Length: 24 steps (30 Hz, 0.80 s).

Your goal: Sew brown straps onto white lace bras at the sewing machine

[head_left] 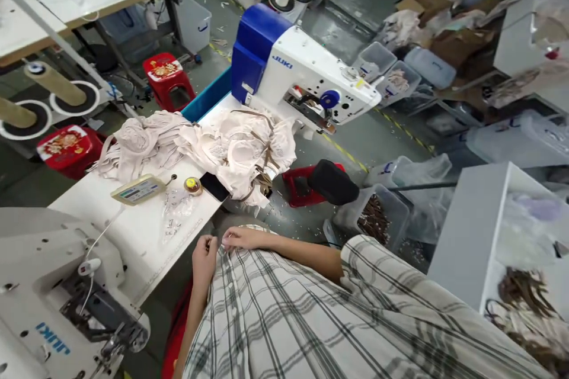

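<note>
My left hand [204,253] is closed at the front edge of the plaid shirt [267,296], its fingers curled in. What it holds, if anything, is hidden. Close beside it, my right hand [240,238] has its fingers pressed together against the shirt front, and I cannot make out anything in them. Ahead of both hands a pile of pale pink bras [242,148] with brown straps lies on the white sewing table [146,249]. A dark phone [214,187] sticks out under the pile. Nearby are a small brown roll with a yellow label [192,185] and a clear plastic bag [176,213].
A blue and white sewing machine [311,65] stands beyond the pile, another sewing machine [57,302] at lower left. A control panel [138,189] sits on the table. A red stool [296,186] with a black cushion [333,182] and plastic bins [377,213] stand right. White shelving [471,231] flanks me.
</note>
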Motion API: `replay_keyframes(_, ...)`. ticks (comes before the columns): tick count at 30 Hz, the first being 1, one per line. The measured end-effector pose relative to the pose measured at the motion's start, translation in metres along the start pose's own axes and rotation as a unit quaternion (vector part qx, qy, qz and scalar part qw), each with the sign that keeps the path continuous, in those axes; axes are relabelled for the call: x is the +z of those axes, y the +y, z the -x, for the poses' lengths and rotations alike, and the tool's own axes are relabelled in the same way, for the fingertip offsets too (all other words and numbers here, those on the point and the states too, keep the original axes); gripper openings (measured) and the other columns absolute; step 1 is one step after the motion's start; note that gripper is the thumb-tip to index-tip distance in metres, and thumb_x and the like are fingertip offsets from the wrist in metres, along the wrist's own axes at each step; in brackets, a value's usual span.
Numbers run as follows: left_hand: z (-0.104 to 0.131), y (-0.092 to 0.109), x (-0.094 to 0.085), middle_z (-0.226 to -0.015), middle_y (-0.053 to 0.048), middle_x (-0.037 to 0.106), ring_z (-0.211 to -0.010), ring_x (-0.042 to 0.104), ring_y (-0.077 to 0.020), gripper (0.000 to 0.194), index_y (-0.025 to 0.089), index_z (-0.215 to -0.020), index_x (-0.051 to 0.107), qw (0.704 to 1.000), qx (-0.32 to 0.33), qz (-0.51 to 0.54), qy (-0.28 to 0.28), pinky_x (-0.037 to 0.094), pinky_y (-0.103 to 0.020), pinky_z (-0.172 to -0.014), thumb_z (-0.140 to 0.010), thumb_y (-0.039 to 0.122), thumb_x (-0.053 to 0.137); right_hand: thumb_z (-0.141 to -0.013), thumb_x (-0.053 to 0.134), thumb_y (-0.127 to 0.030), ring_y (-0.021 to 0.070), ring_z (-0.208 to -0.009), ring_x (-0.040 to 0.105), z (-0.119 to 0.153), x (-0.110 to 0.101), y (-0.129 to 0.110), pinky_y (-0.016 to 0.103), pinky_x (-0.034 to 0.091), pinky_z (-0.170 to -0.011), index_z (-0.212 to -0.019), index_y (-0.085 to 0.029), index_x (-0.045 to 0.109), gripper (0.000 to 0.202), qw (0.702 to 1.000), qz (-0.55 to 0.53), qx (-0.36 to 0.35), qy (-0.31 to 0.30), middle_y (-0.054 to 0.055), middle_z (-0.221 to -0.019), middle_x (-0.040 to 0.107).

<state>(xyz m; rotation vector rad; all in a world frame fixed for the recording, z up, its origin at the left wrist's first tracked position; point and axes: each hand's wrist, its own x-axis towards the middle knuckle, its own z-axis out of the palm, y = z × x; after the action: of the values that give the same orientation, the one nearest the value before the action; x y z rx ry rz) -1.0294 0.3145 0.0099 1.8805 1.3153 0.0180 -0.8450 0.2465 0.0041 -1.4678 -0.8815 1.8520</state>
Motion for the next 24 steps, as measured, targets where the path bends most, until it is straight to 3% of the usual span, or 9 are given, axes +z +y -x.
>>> replay_keyframes(3,-0.015,0.038,0.014,-0.087,-0.003,0.069,-0.084,0.065,-0.0201,0.019,0.021,-0.097,0.062,0.997,0.057,-0.029,-0.037,0.045,-0.027,-0.074,-0.093,0.037,0.054,-0.092,0.056,-0.058,0.0132,-0.077,0.064,0.012,-0.004,0.010,0.024,0.049,-0.064,-0.095,-0.022,0.060,0.036,0.994,-0.078,-0.009,0.071,0.000,-0.088,0.068)
replay_keyframes(6,-0.023,0.072,0.023,-0.086,-0.006,0.067,-0.089,0.064,-0.0250,0.012,0.020,-0.094,0.063,0.993,0.086,-0.060,-0.045,0.042,-0.031,-0.076,-0.088,0.028,0.058,-0.083,0.068,-0.055,0.0112,-0.066,0.056,0.015,-0.020,0.008,0.023,0.046,-0.060,-0.086,-0.020,0.059,0.036,0.982,-0.132,-0.034,0.128,-0.002,-0.078,0.062)
replay_keyframes(9,-0.029,0.103,0.030,-0.091,-0.010,0.066,-0.098,0.062,-0.0279,0.011,0.019,-0.094,0.064,0.992,0.105,-0.048,-0.046,0.042,-0.034,-0.082,-0.086,0.022,0.058,-0.073,0.077,-0.052,0.0115,-0.062,0.053,0.022,-0.044,0.001,0.025,0.044,-0.058,-0.083,-0.019,0.061,0.039,0.972,-0.173,-0.064,0.144,-0.002,-0.072,0.061)
replay_keyframes(12,-0.042,0.137,0.036,-0.098,-0.008,0.064,-0.098,0.061,-0.0248,0.027,0.020,-0.109,0.061,0.991,0.123,0.014,-0.053,0.044,-0.033,-0.084,-0.082,0.023,0.063,-0.071,0.077,-0.052,0.0138,-0.068,0.057,0.039,-0.079,-0.009,0.027,0.047,-0.064,-0.086,-0.018,0.062,0.040,0.959,-0.199,-0.115,0.164,0.000,-0.076,0.064)
replay_keyframes(15,-0.063,0.178,0.044,-0.093,-0.002,0.061,-0.079,0.059,-0.0163,0.038,0.021,-0.122,0.049,0.983,0.137,0.111,-0.053,0.047,-0.029,-0.076,-0.085,0.027,0.057,-0.073,0.077,-0.050,0.0157,-0.082,0.061,0.062,-0.126,-0.023,0.029,0.050,-0.075,-0.095,-0.021,0.063,0.039,0.938,-0.207,-0.179,0.215,0.001,-0.090,0.066)
replay_keyframes(19,-0.099,0.244,0.064,-0.088,0.000,0.055,-0.062,0.050,-0.0101,0.022,0.022,-0.112,0.042,0.963,0.144,0.226,-0.030,0.044,-0.024,-0.062,-0.091,0.023,0.036,-0.077,0.078,-0.044,0.0162,-0.082,0.062,0.097,-0.204,-0.040,0.029,0.052,-0.073,-0.095,-0.023,0.067,0.030,0.902,-0.147,-0.285,0.290,0.002,-0.090,0.066)
replay_keyframes(24,-0.131,0.342,0.096,-0.075,0.004,0.048,-0.057,0.043,-0.0094,0.015,0.022,-0.102,0.052,0.953,0.125,0.276,0.006,0.038,-0.022,-0.057,-0.092,0.033,0.050,-0.088,0.071,-0.034,0.0157,-0.081,0.064,0.133,-0.316,-0.054,0.027,0.054,-0.067,-0.098,-0.024,0.070,0.014,0.869,0.052,-0.379,0.315,0.004,-0.093,0.070)
